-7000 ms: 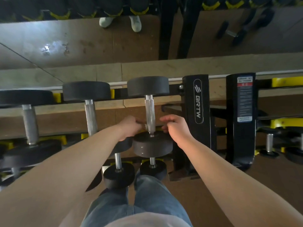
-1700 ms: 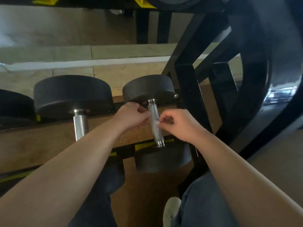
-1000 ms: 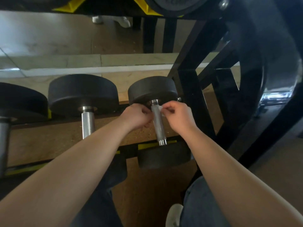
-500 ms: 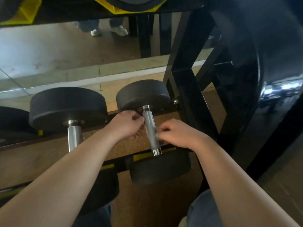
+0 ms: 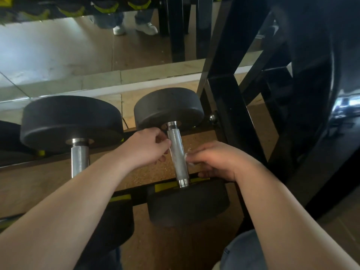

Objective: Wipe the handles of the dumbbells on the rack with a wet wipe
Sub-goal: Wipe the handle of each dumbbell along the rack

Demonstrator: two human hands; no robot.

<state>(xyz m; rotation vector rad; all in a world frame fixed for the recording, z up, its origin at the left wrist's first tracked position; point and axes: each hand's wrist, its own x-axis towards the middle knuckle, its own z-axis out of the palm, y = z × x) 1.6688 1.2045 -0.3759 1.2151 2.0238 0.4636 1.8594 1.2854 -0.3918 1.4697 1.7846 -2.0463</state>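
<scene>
**Wet wipe (image 5: 187, 157) pinched against the handle (image 5: 176, 147) of the small dumbbell (image 5: 169, 108)**

Black rack (image 5: 224, 98) down the right side. Shows glossy uprights and slanted braces, with a bolt head low on the post. Carries two rails, the front one marked with yellow strips (image 5: 165, 187).

Mirror (image 5: 58, 47) along the wall behind. Reflects pale shoes and jeans legs at its top edge.

Large dumbbell (image 5: 72, 119) left of centre. Has a broad matte-black far disc and a thick steel bar, with its near end hidden under the left forearm.

Small dumbbell just right of it, at the end of the row, close beside the rack's upright. Lies across both rails, pointing away from the viewer. Has two round matte-black heads, the far one lightly speckled, the near one hanging past the front rail. Joins them with a slim bright steel handle, finely knurled, with a smooth polished collar at each end. Leaves speckled brown floor (image 5: 155, 172) visible between the rails below.

Left hand (image 5: 145, 149) on the handle's left side, just below the far head. Grips it with the thumb on top and the fingers curled underneath.

Right hand (image 5: 216, 160) on the opposite side, lower down the handle. Pinches the wet wipe between thumb and forefinger, other fingers folded beneath.

Wet wipe: a small crumpled white wad. Touches the handle's right edge about midway along.
</scene>
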